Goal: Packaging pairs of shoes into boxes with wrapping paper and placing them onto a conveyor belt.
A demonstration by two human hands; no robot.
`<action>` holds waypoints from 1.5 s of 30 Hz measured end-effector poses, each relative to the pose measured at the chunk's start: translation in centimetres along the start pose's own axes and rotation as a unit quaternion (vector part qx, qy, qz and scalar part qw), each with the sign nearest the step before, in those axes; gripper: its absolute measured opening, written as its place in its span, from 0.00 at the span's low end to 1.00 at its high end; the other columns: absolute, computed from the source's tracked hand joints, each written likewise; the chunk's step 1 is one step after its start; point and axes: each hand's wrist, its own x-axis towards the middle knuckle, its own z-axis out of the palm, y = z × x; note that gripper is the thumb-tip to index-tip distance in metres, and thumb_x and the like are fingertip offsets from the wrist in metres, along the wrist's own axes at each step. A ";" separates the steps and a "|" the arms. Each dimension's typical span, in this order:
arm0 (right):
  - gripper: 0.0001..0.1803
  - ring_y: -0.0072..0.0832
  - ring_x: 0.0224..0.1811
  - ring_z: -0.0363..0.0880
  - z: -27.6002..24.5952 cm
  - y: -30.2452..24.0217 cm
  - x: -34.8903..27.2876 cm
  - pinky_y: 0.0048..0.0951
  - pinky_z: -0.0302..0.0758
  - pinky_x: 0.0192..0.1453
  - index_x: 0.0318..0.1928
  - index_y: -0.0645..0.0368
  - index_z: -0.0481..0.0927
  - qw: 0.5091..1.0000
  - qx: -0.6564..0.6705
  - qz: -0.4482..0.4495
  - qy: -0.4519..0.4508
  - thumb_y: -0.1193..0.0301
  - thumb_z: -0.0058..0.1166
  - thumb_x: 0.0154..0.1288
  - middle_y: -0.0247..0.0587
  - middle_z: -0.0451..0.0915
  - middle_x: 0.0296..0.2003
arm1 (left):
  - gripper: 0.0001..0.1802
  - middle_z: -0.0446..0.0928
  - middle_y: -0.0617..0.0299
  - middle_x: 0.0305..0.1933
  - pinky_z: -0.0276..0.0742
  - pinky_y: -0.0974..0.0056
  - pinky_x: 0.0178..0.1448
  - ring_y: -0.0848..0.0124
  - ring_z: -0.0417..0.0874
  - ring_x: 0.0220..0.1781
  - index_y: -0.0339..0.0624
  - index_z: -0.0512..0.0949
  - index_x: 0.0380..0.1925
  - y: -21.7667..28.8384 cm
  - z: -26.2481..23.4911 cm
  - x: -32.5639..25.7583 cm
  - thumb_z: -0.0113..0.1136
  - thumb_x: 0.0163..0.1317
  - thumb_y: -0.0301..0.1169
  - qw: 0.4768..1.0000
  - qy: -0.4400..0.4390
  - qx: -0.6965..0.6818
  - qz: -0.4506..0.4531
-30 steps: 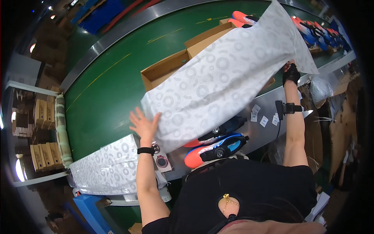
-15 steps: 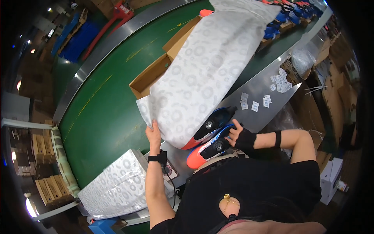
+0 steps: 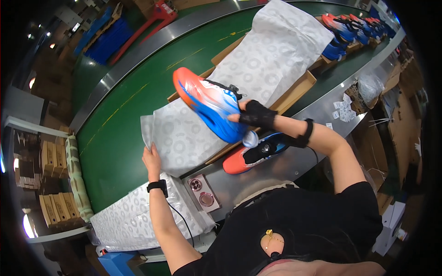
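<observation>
The right hand [image 3: 258,115] has its grip clamped on the heel end of a shoe [image 3: 207,108], which is over the paper [image 3: 179,133] draped on the box [image 3: 297,94]. The shoe's long axis runs from that grip toward the upper left, toe farthest (contact with the paper is unclear). The left hand [image 3: 153,161], nearer the paper's left end, pinches its edge.

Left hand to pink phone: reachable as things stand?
Probably yes: the pink phone lies uncovered on the metal table, near the left hand, though that hand would have to release the patterned paper first.
</observation>
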 end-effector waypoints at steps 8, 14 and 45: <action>0.18 0.39 0.28 0.69 9.0 5.8 6.3 0.33 0.66 0.34 0.21 0.61 0.70 0.995 -0.071 0.051 -0.054 0.57 0.54 0.47 0.48 0.72 0.25 | 0.14 0.75 0.54 0.36 0.75 0.66 0.40 0.65 0.78 0.38 0.35 0.70 0.39 10.6 2.8 1.5 0.44 0.63 0.36 0.760 -0.248 -0.588 -0.120; 0.28 0.42 0.54 0.61 4.2 4.6 4.2 0.60 0.53 0.51 0.47 0.53 0.71 0.827 -0.548 -0.119 0.024 0.58 0.56 0.42 0.49 0.66 0.50 | 0.17 0.64 0.54 0.56 0.49 0.33 0.56 0.51 0.56 0.63 0.52 0.74 0.42 10.4 11.5 -1.2 0.53 0.53 0.43 0.915 -0.263 0.085 0.293; 0.23 0.20 0.41 0.69 0.6 8.4 -5.9 0.24 0.69 0.37 0.42 0.56 0.71 0.883 0.388 0.252 0.078 0.55 0.58 0.50 0.34 0.72 0.41 | 0.28 0.73 0.51 0.42 0.74 0.55 0.45 0.61 0.76 0.44 0.33 0.64 0.48 12.7 9.7 -2.8 0.43 0.62 0.49 0.713 -0.188 -0.621 -0.267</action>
